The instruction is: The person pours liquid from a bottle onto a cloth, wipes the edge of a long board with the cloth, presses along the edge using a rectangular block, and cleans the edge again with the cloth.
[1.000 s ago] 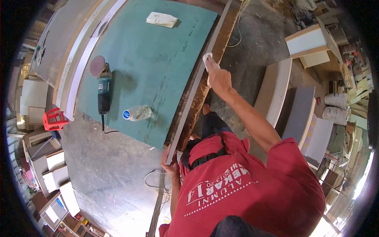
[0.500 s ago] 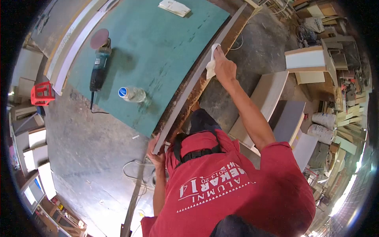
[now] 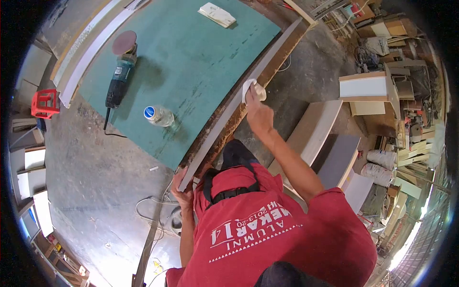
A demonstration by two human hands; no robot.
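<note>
My left hand (image 3: pixel 183 187) is closed around the near end of a long, narrow grey strip (image 3: pixel 213 132). The strip lies along the edge of a green-topped table (image 3: pixel 191 62). Farther up it, my right hand (image 3: pixel 260 117) presses a folded white cloth (image 3: pixel 249 88) against the strip's surface, its fingers bunched over the cloth. Some of the left fingers are hidden beneath the strip.
On the green top lie a power sander (image 3: pixel 120 79) with a round disc, a clear bottle with a blue cap (image 3: pixel 159 115) and a folded pale cloth (image 3: pixel 217 15). A red stool (image 3: pixel 45 104) stands left; boards (image 3: pixel 308 136) lie at right.
My right hand has slid the white cloth along the strip toward my body. My left hand keeps its hold on the near end. The whole view has shifted slightly.
</note>
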